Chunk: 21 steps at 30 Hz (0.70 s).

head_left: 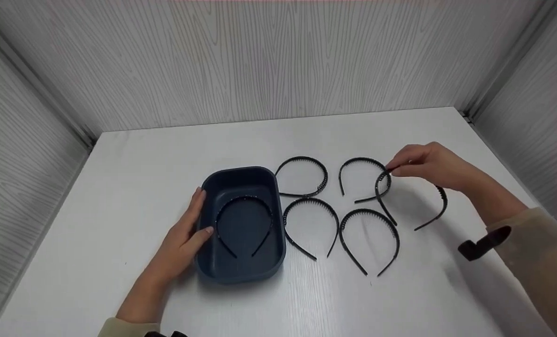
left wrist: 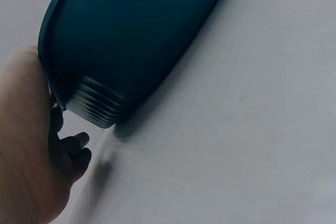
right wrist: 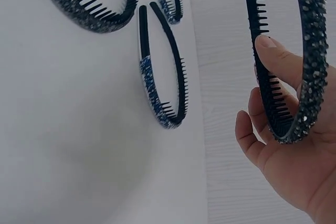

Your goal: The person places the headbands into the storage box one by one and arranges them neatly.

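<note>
My left hand (head_left: 180, 245) grips the left side of a dark blue plastic bin (head_left: 241, 278), thumb over the rim and fingers along the outside. Inside the bin lies one black headband (head_left: 244, 197). Over the table's right side, my right hand (head_left: 428, 164) pinches another headband (head_left: 378, 192) between thumb and fingers. Seen from the right wrist, this held headband (right wrist: 311, 51) has dark glittering stones outside and comb teeth inside. Its near arm overlaps a headband (head_left: 362, 159) on the table in the head view.
More toothed headbands lie between bin and right hand: one (head_left: 326, 175) at the upper left, one (head_left: 311, 200) below it, one (head_left: 397, 234) lower right. The two left ones lie right at the bin's side. Wood-grain panels (head_left: 278, 61) border the white table (head_left: 156, 154).
</note>
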Motion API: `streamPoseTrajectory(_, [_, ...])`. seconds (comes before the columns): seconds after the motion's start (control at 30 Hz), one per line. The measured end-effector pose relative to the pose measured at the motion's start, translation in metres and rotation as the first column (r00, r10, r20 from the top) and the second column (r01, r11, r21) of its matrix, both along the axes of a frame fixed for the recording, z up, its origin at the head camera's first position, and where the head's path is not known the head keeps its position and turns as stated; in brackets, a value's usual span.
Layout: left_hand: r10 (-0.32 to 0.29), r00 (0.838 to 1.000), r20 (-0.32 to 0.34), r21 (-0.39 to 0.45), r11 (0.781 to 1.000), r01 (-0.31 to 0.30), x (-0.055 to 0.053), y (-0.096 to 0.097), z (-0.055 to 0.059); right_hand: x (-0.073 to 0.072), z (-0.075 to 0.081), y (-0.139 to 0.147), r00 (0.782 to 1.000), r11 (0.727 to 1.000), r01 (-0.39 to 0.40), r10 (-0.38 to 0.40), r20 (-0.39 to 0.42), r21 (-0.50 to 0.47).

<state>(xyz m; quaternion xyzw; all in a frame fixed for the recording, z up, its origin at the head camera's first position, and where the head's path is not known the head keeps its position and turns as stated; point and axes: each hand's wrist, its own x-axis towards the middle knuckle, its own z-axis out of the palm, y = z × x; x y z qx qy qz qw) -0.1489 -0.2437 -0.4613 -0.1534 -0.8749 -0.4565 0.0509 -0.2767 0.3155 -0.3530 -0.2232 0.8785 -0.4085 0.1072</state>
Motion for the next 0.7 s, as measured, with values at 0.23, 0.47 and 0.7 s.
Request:
streamPoseTrajectory(0.23, [0.001, 1.000, -0.001, 0.001, 1.000, -0.001, 0.001, 0.000, 0.001, -0.004, 0.019, -0.033, 0.998, 0.999, -0.035, 0.035, -0.050, 0.008])
streamPoseTrajectory(0.47, [-0.004, 1.000, -0.003, 0.001, 1.000, 0.004, 0.001, 0.001, 0.002, -0.007, 0.036, -0.063, 0.992, 0.997, -0.077, 0.079, -0.100, 0.019])
streamPoseTrajectory(0.7, [-0.005, 1.000, -0.005, 0.007, 1.000, 0.005, 0.000, 0.001, 0.001, -0.011, 0.051, -0.093, 0.981, 0.993, -0.119, 0.116, -0.154, -0.010])
